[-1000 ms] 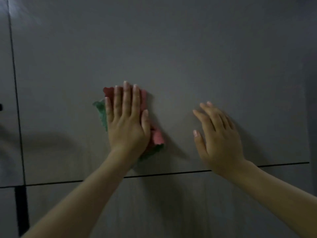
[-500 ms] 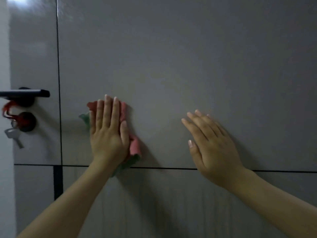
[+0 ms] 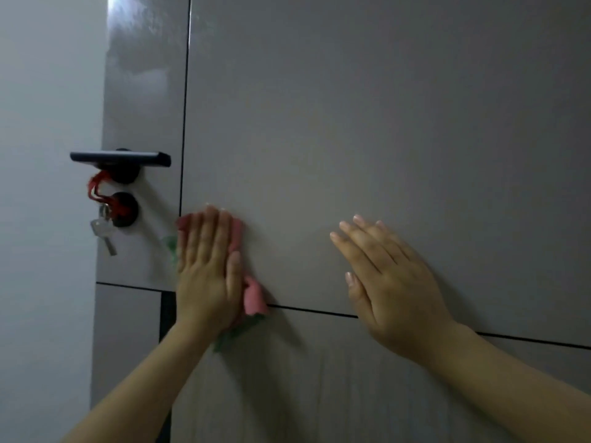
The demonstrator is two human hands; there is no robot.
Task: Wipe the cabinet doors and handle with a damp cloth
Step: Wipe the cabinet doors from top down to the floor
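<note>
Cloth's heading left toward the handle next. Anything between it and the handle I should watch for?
No solid obstacle. The cloth under the left hand sits at the vertical seam; bare panel lies beyond. But a key on a red cord hangs just below the handle.

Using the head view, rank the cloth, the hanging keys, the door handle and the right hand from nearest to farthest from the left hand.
1. cloth: directly under the left hand, pressed flat against the door panel.
2. right hand and keys: the hand to its right, flat on the panel; the keys to its left, below the lock. Too close to call.
3. door handle: up and to the left, above the keys.
</note>
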